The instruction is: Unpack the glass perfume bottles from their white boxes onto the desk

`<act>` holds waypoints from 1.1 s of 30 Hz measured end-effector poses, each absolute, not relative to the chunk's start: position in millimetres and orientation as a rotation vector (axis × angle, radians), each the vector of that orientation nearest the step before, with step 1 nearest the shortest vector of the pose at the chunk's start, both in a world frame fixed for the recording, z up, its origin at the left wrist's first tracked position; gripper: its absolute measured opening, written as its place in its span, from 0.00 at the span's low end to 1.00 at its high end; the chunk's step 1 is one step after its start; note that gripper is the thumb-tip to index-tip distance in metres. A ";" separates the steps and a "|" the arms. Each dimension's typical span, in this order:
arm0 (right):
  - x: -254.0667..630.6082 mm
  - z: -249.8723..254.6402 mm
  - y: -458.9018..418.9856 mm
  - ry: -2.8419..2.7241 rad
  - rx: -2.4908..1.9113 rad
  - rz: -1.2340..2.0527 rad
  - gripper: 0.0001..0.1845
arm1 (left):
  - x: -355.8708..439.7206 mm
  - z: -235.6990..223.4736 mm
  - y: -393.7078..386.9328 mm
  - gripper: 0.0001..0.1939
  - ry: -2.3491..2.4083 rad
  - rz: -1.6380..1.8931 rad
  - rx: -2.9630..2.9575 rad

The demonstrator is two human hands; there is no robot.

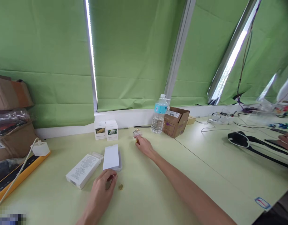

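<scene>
My right hand [144, 146] is shut around a small glass bottle [137, 133] with gold metal at its base, partly hidden by my fingers. My left hand [100, 194] has curled fingers at the lower edge of a shallow white tray [119, 164], which holds a white card [111, 157]. I cannot tell whether those fingers grip it. Just right of my left hand lies a small gold cap [120, 187]. A white printed box [83, 170] lies to the left of the tray.
Two small white boxes with flower pictures [105, 130] stand at the back, beside a water bottle [159, 115] and a cardboard box [175, 122]. An orange power strip [17, 176] lies at left. At right are a black strap [239, 139], cables and a co-worker's hand [286, 141].
</scene>
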State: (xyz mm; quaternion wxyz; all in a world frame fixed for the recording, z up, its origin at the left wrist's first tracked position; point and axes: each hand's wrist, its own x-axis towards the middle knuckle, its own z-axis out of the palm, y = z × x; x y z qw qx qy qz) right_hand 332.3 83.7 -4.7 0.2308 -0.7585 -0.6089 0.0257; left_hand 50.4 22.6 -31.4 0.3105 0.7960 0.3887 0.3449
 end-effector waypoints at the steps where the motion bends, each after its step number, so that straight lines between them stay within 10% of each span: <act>1: 334.0 -6.0 87.6 -1.633 -2.097 0.054 0.18 | 50.2 -31.7 22.7 0.11 1.027 0.909 2.099; 22: 227.1 -13.9 -31.4 -2.170 -1.500 0.421 0.11 | 46.3 -29.9 28.4 0.11 1.067 1.026 2.073; 33: 350.0 -10.8 54.9 -1.614 -1.987 0.312 0.10 | 46.8 -25.5 25.0 0.12 1.063 1.026 2.151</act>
